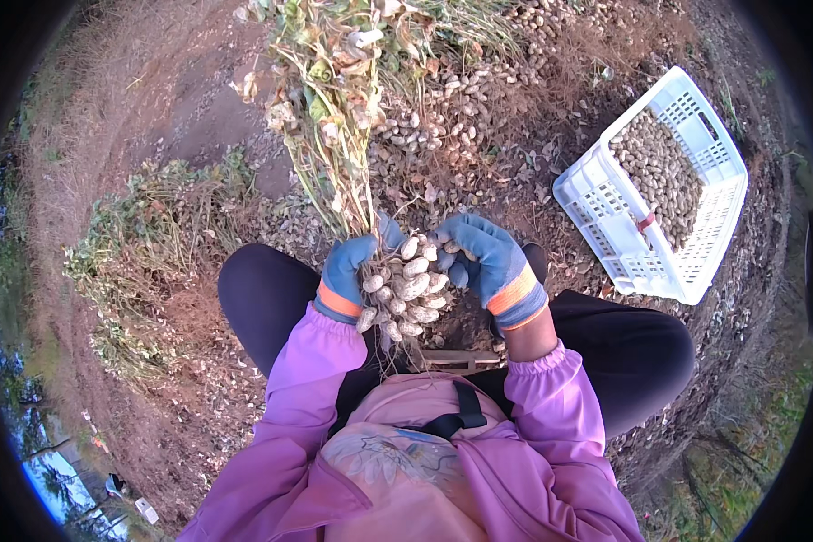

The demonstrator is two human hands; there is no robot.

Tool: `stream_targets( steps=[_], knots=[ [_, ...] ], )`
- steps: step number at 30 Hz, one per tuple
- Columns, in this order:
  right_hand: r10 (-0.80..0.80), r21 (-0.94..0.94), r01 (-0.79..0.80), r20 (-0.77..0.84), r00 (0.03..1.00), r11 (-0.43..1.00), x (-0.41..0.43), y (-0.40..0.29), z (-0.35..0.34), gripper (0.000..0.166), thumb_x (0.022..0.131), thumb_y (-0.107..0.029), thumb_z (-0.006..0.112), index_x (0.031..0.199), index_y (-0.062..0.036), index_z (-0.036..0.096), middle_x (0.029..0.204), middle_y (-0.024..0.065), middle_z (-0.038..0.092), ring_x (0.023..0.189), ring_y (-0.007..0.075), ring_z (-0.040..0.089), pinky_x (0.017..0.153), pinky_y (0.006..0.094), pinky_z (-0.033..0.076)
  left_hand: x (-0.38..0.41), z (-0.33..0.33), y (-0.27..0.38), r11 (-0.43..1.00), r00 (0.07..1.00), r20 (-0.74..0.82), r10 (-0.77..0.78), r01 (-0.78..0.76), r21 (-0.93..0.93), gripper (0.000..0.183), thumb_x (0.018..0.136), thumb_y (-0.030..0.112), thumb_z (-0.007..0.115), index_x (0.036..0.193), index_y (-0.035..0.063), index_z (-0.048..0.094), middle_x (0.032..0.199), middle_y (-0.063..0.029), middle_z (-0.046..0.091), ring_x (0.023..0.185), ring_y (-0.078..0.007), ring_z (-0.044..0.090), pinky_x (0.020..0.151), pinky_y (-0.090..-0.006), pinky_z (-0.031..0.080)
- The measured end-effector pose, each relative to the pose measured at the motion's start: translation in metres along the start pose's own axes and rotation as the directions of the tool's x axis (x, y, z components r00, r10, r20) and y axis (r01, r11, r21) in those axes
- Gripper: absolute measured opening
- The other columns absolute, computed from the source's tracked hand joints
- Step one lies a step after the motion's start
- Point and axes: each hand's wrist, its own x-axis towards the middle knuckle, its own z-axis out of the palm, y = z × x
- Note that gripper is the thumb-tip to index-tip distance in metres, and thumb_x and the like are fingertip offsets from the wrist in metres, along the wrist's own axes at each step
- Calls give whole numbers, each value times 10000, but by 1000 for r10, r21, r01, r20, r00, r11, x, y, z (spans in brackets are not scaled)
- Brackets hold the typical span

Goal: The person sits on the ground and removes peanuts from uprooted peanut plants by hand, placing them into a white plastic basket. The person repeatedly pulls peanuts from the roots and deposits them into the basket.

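Note:
A bundle of peanut plants points away from me, with leafy tops at the far end and a cluster of peanut pods at the root end. My left hand, in a blue rubber-coated glove with an orange cuff band, is closed round the stems just above the pods. At the right side of the cluster is my right hand, gloved the same way, its curled fingers on some pods. Thin roots hang from the cluster towards my lap. Parts of the fingers on both hands are hidden by the pods and stems.
A white plastic crate partly filled with peanuts stands tilted in view at the right. Loose peanuts lie on the ground ahead. A heap of pulled plants lies at the left. My bent knees flank the work area.

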Motion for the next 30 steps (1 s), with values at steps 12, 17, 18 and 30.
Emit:
stream_targets(
  steps=[12, 17, 18, 30],
  knots=[
    [34, -167, -8, 149, 988, 986, -6, -3, 12, 365, 818, -224, 655, 1130, -49, 581, 865, -3, 609, 651, 66, 574, 485, 181, 452, 7, -40, -16, 889, 982, -92, 166, -109, 444, 405, 778, 256, 574, 1088, -4, 580, 1017, -121, 644, 909, -241, 634, 847, -368, 513],
    [71, 73, -83, 155, 985, 994, -5, 6, 6, 373, 834, -201, 642, 1143, -14, 551, 855, 13, 631, 603, 71, 587, 463, 175, 439, 2, -11, -3, 936, 991, -8, 134, -124, 330, 367, 806, 261, 554, 1043, -12, 614, 967, -114, 660, 849, -202, 639, 791, -335, 518],
    [73, 148, -97, 164, 984, 984, -5, 8, 6, 377, 837, -189, 640, 1149, -3, 536, 872, 21, 637, 598, 71, 591, 463, 174, 441, 1, -7, -4, 942, 987, -30, 157, -140, 304, 345, 812, 243, 543, 1004, -28, 638, 936, -125, 676, 811, -197, 652, 765, -321, 525],
    [-44, 117, 37, 59, 997, 993, -5, 13, 8, 259, 835, -111, 640, 1077, -30, 591, 809, 1, 628, 568, 48, 553, 474, 169, 429, -6, 26, 9, 871, 972, -104, 211, -139, 472, 344, 811, 214, 519, 1033, -17, 641, 956, -114, 676, 841, -201, 652, 799, -325, 520]
  ],
)
